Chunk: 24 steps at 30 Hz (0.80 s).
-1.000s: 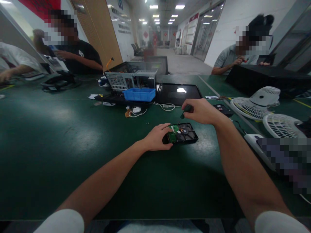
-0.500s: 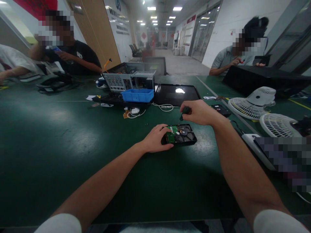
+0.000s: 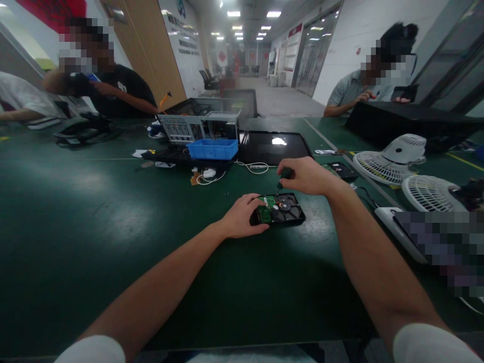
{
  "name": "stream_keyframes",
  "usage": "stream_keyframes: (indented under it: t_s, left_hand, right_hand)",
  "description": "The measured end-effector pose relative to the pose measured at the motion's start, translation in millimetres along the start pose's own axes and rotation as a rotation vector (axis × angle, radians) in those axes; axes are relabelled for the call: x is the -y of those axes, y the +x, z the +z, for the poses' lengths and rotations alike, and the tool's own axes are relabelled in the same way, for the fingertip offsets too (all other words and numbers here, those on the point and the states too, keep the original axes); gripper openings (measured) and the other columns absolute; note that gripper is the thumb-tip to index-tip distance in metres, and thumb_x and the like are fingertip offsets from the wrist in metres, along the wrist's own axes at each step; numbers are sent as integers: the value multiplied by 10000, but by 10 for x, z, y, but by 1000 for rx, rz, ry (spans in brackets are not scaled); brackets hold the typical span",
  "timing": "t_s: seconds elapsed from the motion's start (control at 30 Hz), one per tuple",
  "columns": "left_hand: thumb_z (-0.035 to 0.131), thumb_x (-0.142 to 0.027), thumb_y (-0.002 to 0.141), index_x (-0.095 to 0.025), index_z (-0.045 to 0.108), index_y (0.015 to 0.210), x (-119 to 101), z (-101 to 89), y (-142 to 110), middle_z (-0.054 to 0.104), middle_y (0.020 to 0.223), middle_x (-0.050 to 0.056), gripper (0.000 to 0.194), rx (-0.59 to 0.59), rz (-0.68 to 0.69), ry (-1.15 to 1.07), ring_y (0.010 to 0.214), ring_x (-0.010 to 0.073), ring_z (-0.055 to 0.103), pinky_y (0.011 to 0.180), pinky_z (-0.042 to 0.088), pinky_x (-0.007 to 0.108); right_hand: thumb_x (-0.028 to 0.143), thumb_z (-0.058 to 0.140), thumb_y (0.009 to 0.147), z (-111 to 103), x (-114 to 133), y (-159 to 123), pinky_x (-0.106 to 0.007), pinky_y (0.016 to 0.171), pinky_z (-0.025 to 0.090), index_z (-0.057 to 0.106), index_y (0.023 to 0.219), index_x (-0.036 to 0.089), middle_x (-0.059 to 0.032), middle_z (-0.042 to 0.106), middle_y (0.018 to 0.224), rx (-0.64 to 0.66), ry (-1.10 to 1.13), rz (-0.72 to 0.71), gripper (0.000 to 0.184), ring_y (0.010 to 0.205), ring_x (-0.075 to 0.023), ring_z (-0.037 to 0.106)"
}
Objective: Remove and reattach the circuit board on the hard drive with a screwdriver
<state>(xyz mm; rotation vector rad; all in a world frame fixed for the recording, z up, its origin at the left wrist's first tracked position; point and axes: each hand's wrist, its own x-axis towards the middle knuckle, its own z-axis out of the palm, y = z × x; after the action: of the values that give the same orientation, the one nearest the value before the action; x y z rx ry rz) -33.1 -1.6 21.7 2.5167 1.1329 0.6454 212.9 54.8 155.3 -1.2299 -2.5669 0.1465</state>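
Observation:
A hard drive (image 3: 288,207) lies on the green table with its green circuit board (image 3: 266,214) facing up. My left hand (image 3: 244,216) is closed around the drive's left end, thumb along the near side and fingers on the far side and top. Above the drive's far edge, my right hand (image 3: 297,174) grips a screwdriver (image 3: 286,174) by its dark, stubby handle. Its thin shaft points down at the board; whether the tip touches a screw is too small to tell.
Beyond the drive stand a blue tray (image 3: 213,149), an opened computer case (image 3: 181,128) and a black panel (image 3: 278,146). A second drive (image 3: 341,171) lies right of my right hand, near white fans (image 3: 389,159). Two people sit across the table, and another is partly visible at left.
My right hand and the screwdriver have shifted slightly left and down towards the board. My left hand keeps its hold on the hard drive. The view has moved a little.

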Motion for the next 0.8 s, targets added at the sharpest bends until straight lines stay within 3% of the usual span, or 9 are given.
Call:
stream_keyframes:
  t_s: [0.17,0.4,0.57,0.7,0.8]
  left_hand:
    - [772,-610,810,-246,570,1385,-11,-2,-5,443,1522,149,710,-6,-17,7,1413,381,437,1169,396,576]
    - [784,-563,821,-306,584,1416,10,3,-19,434,1506,118,678,-38,-31,-24,1385,367,456,1144,423,564]
    - [780,-575,826,-320,568,1443,29,-4,-9,440,1510,113,700,-15,-40,-51,1395,374,451,1147,414,584]
    - [781,-568,825,-320,563,1449,17,-9,-1,444,1512,112,707,-12,-51,-52,1393,382,454,1143,414,591]
    - [783,-570,820,-309,565,1446,9,-7,5,446,1510,113,713,-19,-42,-39,1396,374,456,1155,411,573]
  right_hand:
    - [392,645,927,-8,53,-5,-324,759,459,729,970,197,-72,742,863,24,-58,26,217,804,-231,671]
    - [225,632,876,-17,55,3,-348,891,483,733,1074,150,-132,726,1098,1,-92,-70,234,1013,-269,666]
    - [338,652,930,-26,38,4,-344,807,467,713,983,192,-96,746,985,3,-94,-50,167,912,-254,671]
    - [427,546,1008,-39,54,-13,-343,714,446,695,923,189,-110,740,877,72,-119,57,293,818,-256,672]
    - [365,523,1007,-36,78,-32,-347,727,462,682,969,175,-133,731,933,116,-117,66,251,843,-263,676]
